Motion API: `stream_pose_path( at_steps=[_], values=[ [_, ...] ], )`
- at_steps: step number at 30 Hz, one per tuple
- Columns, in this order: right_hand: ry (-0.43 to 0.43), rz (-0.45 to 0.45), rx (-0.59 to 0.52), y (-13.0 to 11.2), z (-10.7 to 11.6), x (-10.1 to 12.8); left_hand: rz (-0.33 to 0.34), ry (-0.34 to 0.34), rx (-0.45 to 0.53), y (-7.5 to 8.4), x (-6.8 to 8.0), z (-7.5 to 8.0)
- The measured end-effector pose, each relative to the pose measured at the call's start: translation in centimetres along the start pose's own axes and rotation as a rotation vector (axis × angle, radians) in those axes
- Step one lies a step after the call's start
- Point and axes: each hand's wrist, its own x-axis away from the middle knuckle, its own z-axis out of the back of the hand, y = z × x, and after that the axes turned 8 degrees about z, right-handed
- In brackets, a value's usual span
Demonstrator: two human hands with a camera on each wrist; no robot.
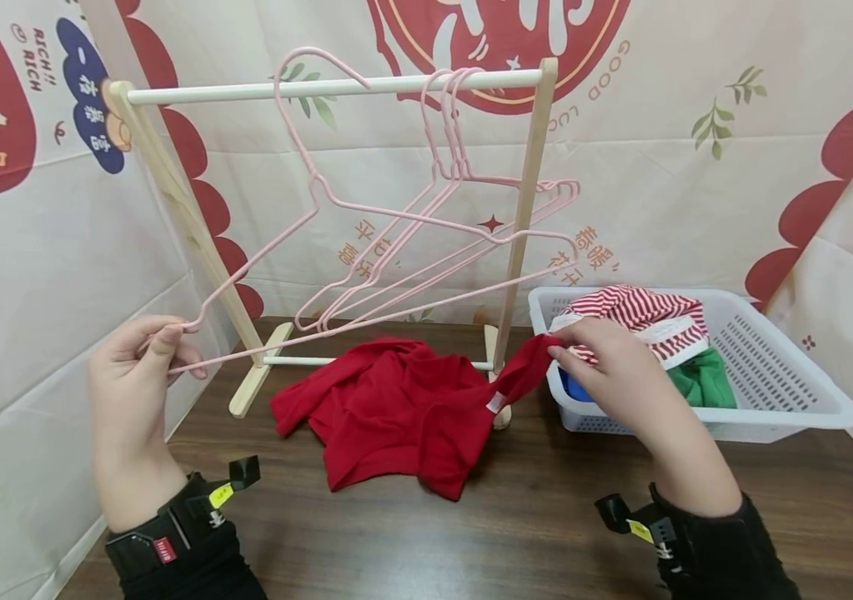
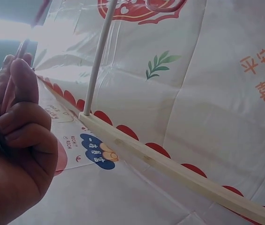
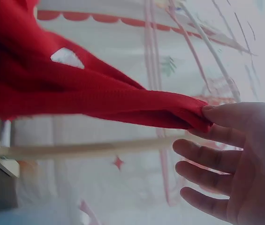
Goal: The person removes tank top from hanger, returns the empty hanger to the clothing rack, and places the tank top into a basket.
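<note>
My left hand [image 1: 133, 392] pinches the lower left corner of a pink clothes hanger [image 1: 294, 136] between thumb and fingers. That hanger is tilted, and its hook overlaps the white rail in the head view. A crumpled red garment [image 1: 388, 408] with long sleeves lies on the table below it. With thumb and forefinger, my right hand [image 1: 621, 375] pinches one end of the garment and lifts it towards the basket side. The stretched red cloth [image 3: 123, 103] shows a white tag in the right wrist view. The other fingers [image 3: 207, 180] of that hand are spread apart.
A wooden rack with a white rail [image 1: 208, 93] stands behind the garment. Several more pink hangers [image 1: 437, 196] hang at its right end. To the right, a white basket [image 1: 794, 421] holds a red-striped garment [image 1: 636, 304], green cloth [image 1: 705, 379] and blue cloth [image 1: 574, 388].
</note>
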Motion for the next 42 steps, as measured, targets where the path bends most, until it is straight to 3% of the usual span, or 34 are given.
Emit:
stream_pose_path(
  at_steps=[8,12,21,29,33,42],
  values=[
    [-0.08,0.039,-0.006,-0.3,-1.9,-0.4,0.017,0.02,-0.007,-0.4,-0.3,0.1],
    [-0.078,0.04,0.004,-0.5,-1.7,-0.4,0.011,0.026,-0.032,-0.4,-0.5,0.0],
    [-0.045,0.022,0.023,-1.2,-0.4,0.3,-0.031,-0.039,-0.105,-0.5,-0.7,-1.8],
    [-0.018,0.043,0.026,-2.0,0.0,0.9,-0.201,-0.014,-0.327,-0.7,0.2,-3.6],
    [0.005,0.062,0.045,-2.2,0.1,1.1,-0.282,-0.024,-0.374,-0.5,0.8,-4.5],
    [0.015,0.084,0.059,-2.3,0.5,1.7,-0.356,-0.065,-0.547,-0.2,1.6,-7.1]
  ],
)
